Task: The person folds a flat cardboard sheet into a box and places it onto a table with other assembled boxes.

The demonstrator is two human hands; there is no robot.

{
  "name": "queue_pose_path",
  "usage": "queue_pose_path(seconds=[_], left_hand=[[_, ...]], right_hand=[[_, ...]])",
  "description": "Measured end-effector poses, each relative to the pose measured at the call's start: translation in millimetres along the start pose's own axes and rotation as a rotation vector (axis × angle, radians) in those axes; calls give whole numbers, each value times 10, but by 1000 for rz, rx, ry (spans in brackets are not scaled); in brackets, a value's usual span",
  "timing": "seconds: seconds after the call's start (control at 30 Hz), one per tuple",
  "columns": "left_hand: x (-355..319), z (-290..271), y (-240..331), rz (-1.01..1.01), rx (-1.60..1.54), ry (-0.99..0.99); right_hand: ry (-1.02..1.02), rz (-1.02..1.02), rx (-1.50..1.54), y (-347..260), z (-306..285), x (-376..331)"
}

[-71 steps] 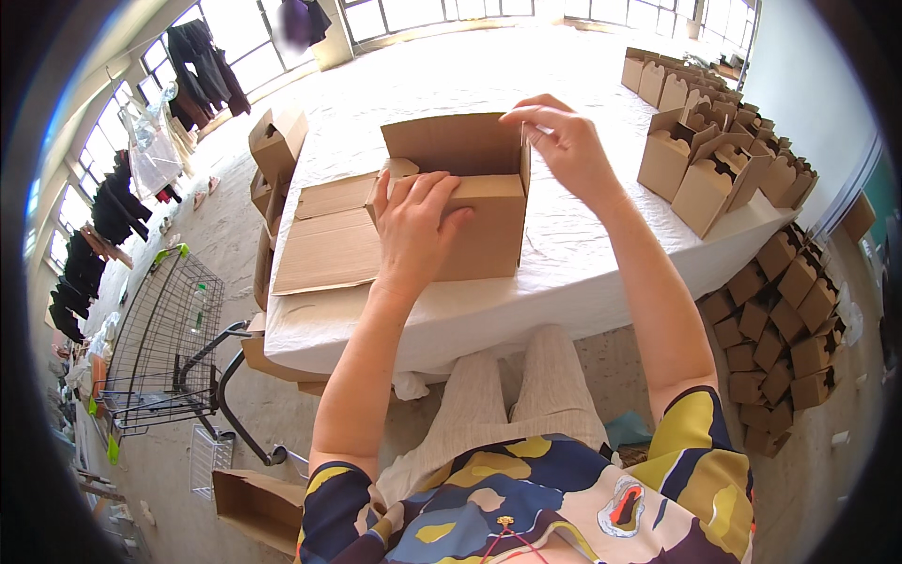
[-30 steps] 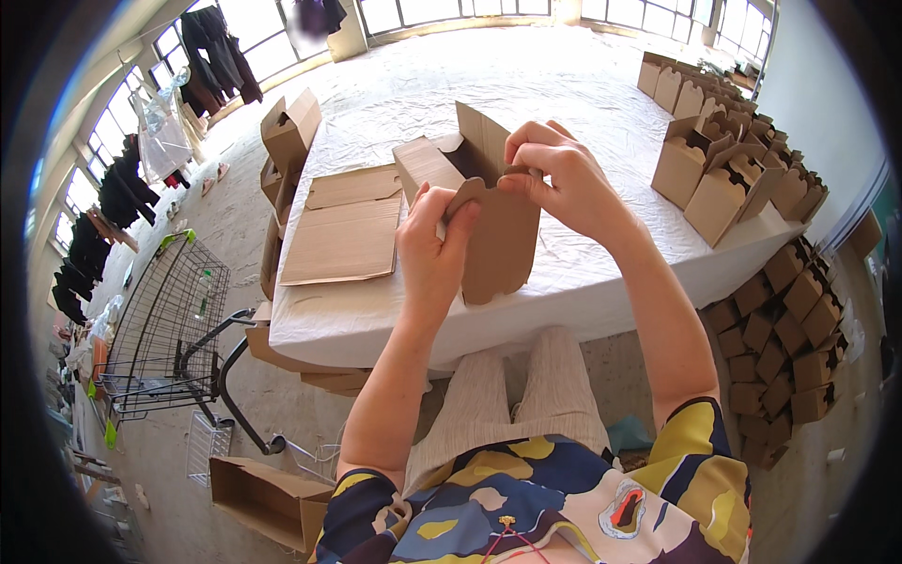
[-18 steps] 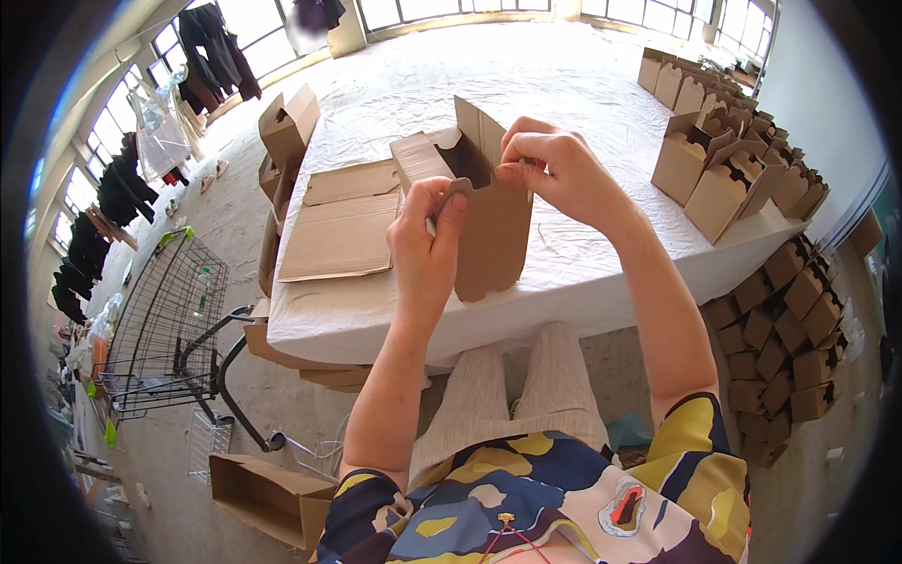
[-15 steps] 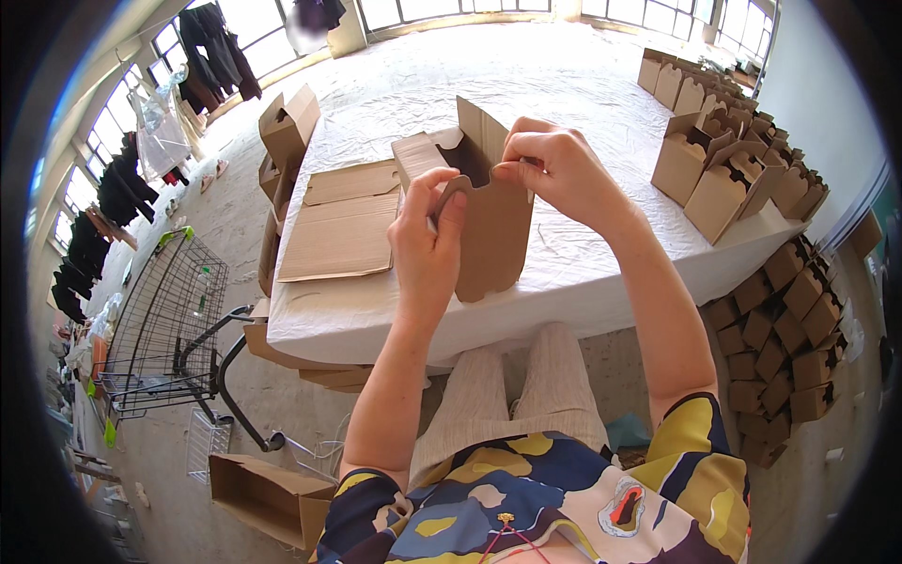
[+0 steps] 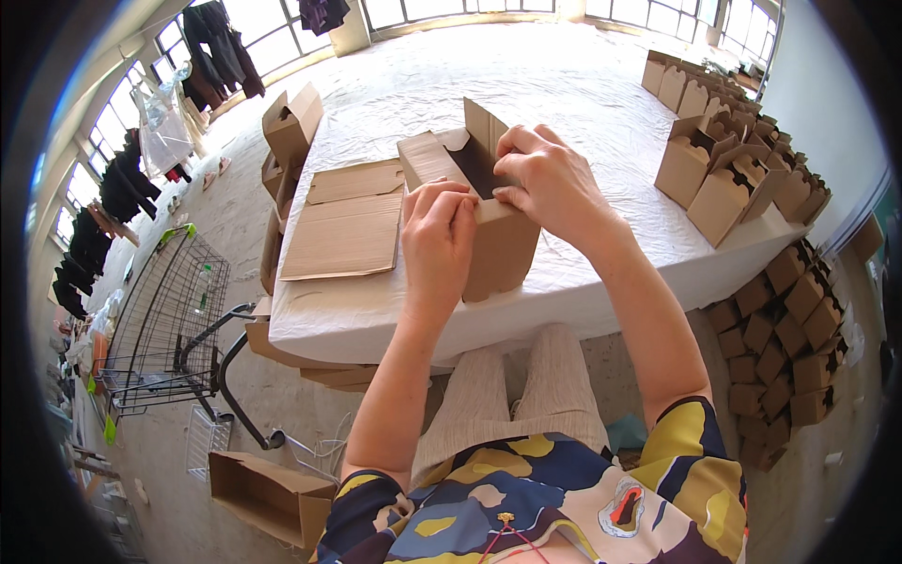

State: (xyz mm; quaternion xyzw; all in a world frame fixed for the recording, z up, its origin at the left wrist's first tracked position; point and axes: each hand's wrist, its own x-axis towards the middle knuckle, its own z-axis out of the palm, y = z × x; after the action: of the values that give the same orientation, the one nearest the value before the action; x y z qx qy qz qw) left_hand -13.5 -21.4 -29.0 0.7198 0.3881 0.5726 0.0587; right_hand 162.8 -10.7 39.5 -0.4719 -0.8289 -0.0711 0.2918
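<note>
A brown cardboard box [image 5: 503, 256] stands on the white-covered table [image 5: 601, 273] close to its front edge. Its back flap rises upright, and the dark inside shows between my hands. My left hand [image 5: 440, 235] is closed on the near flap at the left, fingers curled over the edge. At the right end of the same flap, my right hand [image 5: 550, 179] pinches it with thumb and fingers. The flap is folded inward over the opening; its inner edge is partly hidden by my fingers. Left of the box lies a flat cardboard sheet [image 5: 343, 230].
Rows of folded boxes [image 5: 723, 183] stand at the table's right end, with more boxes [image 5: 780, 338] piled on the floor below. Other boxes [image 5: 289, 132] line the table's left side. A wire cart [image 5: 169, 320] and an open carton [image 5: 268, 493] are on the floor at left.
The near flap, upright before, is now bent inward over the box opening. My left hand has shifted slightly right and turned over the edge; my right hand has stayed close by.
</note>
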Motion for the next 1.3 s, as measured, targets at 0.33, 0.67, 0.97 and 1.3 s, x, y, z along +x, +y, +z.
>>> queue_pose_path(seconds=[0.33,0.67,0.97,1.3], left_hand=[[-103,39,23,-63,101,91],[130,-21,-225,-117,-259,-33],[218,-21,-202,0,-61,-45],[16,56,118,132,123,-18]], right_hand=[[254,86,367,50,106,-88],[287,155,532,-222,156,-244],[197,186,163,-101,169,-295],[101,-8,293,417,-5,-353]])
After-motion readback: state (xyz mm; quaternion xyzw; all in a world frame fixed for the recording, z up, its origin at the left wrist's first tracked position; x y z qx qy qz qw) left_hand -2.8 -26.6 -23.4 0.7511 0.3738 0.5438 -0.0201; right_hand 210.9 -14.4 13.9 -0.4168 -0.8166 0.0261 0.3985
